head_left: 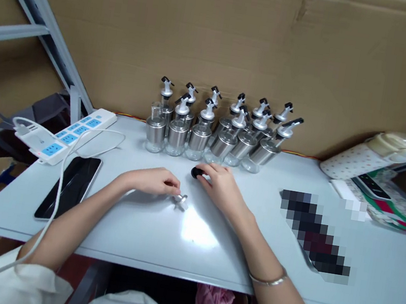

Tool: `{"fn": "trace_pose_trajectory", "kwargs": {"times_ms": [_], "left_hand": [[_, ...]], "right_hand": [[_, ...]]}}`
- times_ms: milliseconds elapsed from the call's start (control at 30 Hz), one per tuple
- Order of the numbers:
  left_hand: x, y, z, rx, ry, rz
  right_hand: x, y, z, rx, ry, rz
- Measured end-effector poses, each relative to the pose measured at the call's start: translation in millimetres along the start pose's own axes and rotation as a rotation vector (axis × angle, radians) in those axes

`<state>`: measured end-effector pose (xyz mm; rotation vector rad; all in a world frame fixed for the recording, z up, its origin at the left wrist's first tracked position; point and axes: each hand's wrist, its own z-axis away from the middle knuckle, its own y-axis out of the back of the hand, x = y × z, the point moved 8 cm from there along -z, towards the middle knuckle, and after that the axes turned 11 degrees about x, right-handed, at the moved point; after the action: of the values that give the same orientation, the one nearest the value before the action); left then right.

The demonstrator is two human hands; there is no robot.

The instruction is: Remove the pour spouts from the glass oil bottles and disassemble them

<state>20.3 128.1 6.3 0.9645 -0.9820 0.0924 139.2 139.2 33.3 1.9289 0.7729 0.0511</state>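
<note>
My left hand (158, 181) is closed on a small silver pourer spout (181, 201), whose tip points right, low over the white table. My right hand (223, 186), with a bracelet on its wrist, pinches a round black stopper (196, 172) between thumb and fingers. Behind both hands stand two rows of glass bottles with brushed-metal sleeves. Most carry silver spouts with black flip caps, such as the one on the front-row bottle (199, 138). At the front left, one bottle (155, 131) has a bare glass neck.
A power strip (78, 135) and a black phone (70, 187) lie on the left, with a white cable running across. To the right are a pixelated dark object (313, 231), a dotted white flask (370, 155) and a black device (372, 186). Cardboard (192, 22) rises behind.
</note>
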Motion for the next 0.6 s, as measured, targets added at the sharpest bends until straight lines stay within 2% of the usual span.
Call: {"fn": "trace_pose_trajectory", "kwargs": {"times_ms": [100, 300, 400, 600], "left_hand": [[-2, -4.9, 1, -0.060, -0.010, 0.008], [-5, -7.0, 0, -0.046, -0.022, 0.034], [-8, -6.0, -1, -0.026, -0.014, 0.017], [-8, -4.3, 0, -0.005, 0.007, 0.007]], "right_hand": [[-1, -8, -3, -0.026, -0.037, 0.019], [-2, -19, -5, -0.089, -0.062, 0.031], [1, -14, -2, -0.051, -0.074, -0.023], [6, 12, 1, 0.104, -0.040, -0.101]]}}
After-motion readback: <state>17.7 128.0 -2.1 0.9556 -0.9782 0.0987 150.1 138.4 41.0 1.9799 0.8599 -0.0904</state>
